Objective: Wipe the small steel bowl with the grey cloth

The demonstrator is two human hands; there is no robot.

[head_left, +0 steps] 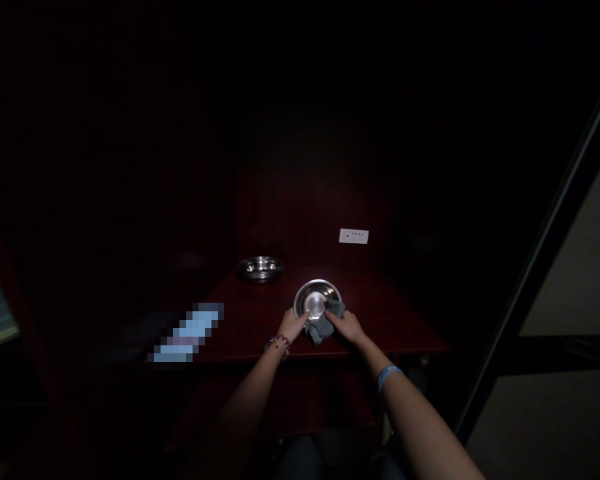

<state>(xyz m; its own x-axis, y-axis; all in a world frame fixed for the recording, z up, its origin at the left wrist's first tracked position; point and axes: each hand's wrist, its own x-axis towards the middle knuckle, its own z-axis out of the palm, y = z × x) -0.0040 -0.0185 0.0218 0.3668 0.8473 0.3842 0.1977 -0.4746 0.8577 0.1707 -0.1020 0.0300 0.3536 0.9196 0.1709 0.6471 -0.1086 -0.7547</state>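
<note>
Dark red wall (pixel 300 213) backs the table (pixel 390 327), over which a steel bowl (pixel 316 305) is held tilted. Left hand (pixel 293 325) fingers pinch its rim; right hand (pixel 350 327) fingers clasp grey cloth (pixel 321 331) against it. Firm left support should steady any wiping.

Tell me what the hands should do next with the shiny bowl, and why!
Maybe the right hand should slide the gray cloth farther around the bowl, since it laps over the near right rim while the left hand holds the bowl.
</note>
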